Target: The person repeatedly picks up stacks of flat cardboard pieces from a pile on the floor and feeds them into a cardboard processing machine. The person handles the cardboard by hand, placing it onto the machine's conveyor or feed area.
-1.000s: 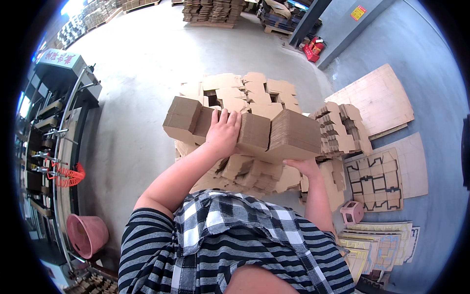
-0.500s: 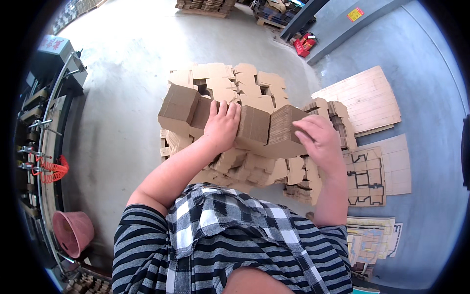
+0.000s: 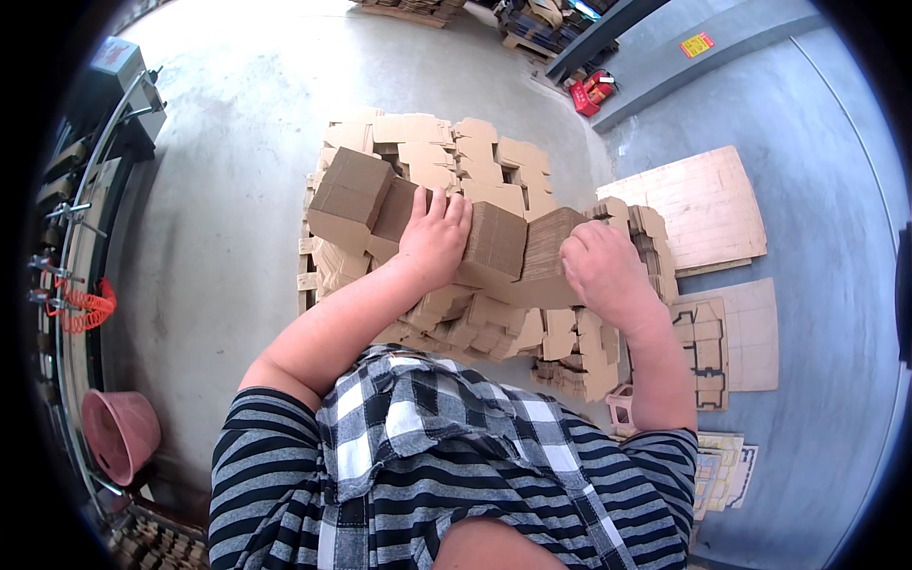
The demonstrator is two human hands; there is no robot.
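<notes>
A thick stack of brown die-cut cardboard blanks [image 3: 494,245] stands on edge, its layered edges facing up, on top of a larger cardboard pile. My left hand [image 3: 435,236] grips it at the recess near the middle, fingers reaching over to the far side; the thumb is hidden. At the right end, my right hand [image 3: 606,271] has its fingers curled in against the layered edge of the same stack. What lies under those fingertips cannot be made out. Beneath and behind spread more flat blanks [image 3: 427,157] in uneven layers.
More cardboard stacks [image 3: 651,237] stand to the right, near pale boards [image 3: 693,204] and a black-lined die board [image 3: 708,332] by the blue-grey wall. A machine with rails [image 3: 90,256] runs along the left, beside a pink bucket [image 3: 119,432]. A red fire extinguisher [image 3: 597,87] stands far right.
My right hand has turned and closed its fingers at the stack's right end, where they were parted before. My left hand keeps its place on the stack. The whole view has shifted slightly.
</notes>
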